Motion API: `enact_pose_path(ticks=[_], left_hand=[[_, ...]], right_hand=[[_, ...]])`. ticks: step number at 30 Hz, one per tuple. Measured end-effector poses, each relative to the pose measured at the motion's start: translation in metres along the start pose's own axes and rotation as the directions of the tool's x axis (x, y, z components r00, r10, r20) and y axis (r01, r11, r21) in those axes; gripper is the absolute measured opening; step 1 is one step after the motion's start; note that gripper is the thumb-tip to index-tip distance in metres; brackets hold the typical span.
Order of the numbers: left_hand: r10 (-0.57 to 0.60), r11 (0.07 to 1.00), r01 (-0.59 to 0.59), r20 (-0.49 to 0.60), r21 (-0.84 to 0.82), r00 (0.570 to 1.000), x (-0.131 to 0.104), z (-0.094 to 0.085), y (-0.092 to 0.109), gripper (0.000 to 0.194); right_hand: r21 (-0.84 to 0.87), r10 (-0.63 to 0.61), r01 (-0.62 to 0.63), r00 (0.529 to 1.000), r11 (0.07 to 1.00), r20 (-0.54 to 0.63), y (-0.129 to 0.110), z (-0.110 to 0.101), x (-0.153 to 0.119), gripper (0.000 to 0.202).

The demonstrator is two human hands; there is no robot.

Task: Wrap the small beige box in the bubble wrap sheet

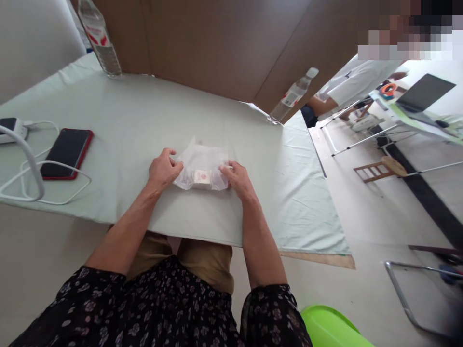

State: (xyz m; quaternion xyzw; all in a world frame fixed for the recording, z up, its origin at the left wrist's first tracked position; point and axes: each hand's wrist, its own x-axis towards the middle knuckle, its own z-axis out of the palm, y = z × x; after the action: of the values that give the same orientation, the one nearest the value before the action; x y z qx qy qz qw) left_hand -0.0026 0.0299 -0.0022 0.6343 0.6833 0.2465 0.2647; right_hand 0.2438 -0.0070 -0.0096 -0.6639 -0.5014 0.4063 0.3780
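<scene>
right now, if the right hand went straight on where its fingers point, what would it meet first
The wrap, which the right hand seems to touch; further on, perhaps the block, though depth is unclear.

A pale cloth (289, 193) covers the table, and a brown cardboard panel (217, 43) stands along its far side. A large bottle (99, 38) with a red-and-white label is near the panel's left end, a smaller bottle (294, 96) near its right. At the left lies a phone (67, 153) in a red case. Beyond are a person in white (361, 79), an open laptop (427, 94), a wooden stool (394, 166) and, cut off below, perhaps a green plastic seat (329, 323).
</scene>
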Motion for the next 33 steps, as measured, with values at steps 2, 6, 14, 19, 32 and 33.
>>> enact_pose_path(ticks=[2, 6, 14, 19, 32, 33], left_hand=[[0.038, 0.999, -0.038, 0.016, 0.033, 0.999, 0.0, -0.001, -0.002, 0.047], [0.061, 0.997, -0.063, 0.047, 0.04, 0.997, -0.005, -0.001, -0.003, 0.046], [0.167, 0.981, -0.182, 0.182, 0.064, 0.969, -0.029, 0.02, 0.038, 0.048], [0.248, 0.953, -0.289, 0.314, 0.091, 0.917, -0.043, 0.052, 0.083, 0.05], [0.276, 0.944, -0.33, 0.497, 0.02, 0.822, -0.075, 0.104, 0.136, 0.047], [0.263, 0.952, -0.306, 0.491, 0.007, 0.83, -0.075, 0.104, 0.135, 0.048]], right_hand=[[-0.027, -0.042, 0.043, 0.999, 0.999, 0.034, 0.001, 0.0, -0.003, 0.041], [-0.053, -0.087, 0.091, 0.994, 0.994, 0.06, 0.003, -0.002, -0.004, 0.041], [-0.13, -0.024, 0.03, 0.999, 0.991, 0.043, 0.013, -0.049, -0.017, 0.042], [-0.177, 0.08, -0.082, 0.997, 0.981, -0.017, 0.029, -0.103, -0.043, 0.046], [-0.012, 0.141, -0.15, 0.955, 0.989, -0.259, 0.09, -0.177, -0.093, 0.034], [0.027, 0.149, -0.147, 0.95, 0.989, -0.274, 0.091, -0.176, -0.094, 0.033]])
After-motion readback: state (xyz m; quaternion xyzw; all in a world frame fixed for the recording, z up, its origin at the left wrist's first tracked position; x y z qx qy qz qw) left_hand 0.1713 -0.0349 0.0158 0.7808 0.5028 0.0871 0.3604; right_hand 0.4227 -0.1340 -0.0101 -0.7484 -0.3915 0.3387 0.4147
